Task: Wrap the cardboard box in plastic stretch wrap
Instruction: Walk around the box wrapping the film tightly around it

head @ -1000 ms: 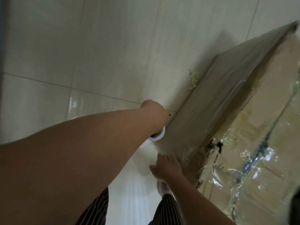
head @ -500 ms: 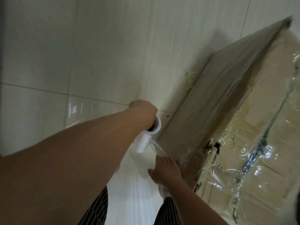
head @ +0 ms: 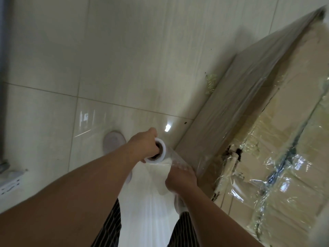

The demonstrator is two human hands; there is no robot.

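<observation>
A large cardboard box stands on the tiled floor at the right, its near side covered in clear stretch wrap and its top crossed by shiny crinkled film. My left hand grips the upper end of the white stretch wrap roll, just left of the box's near corner. My right hand is lower, its fingers on the film that runs from the roll to the box corner; what those fingers hold is hidden.
Glossy beige floor tiles spread out to the left and beyond. My white shoe is on the floor left of the roll. Striped trouser legs show at the bottom. A white power strip lies at the left edge.
My left hand and the roll have drawn back from the box corner toward me and to the left. The view has tilted down, so my left shoe now shows.
</observation>
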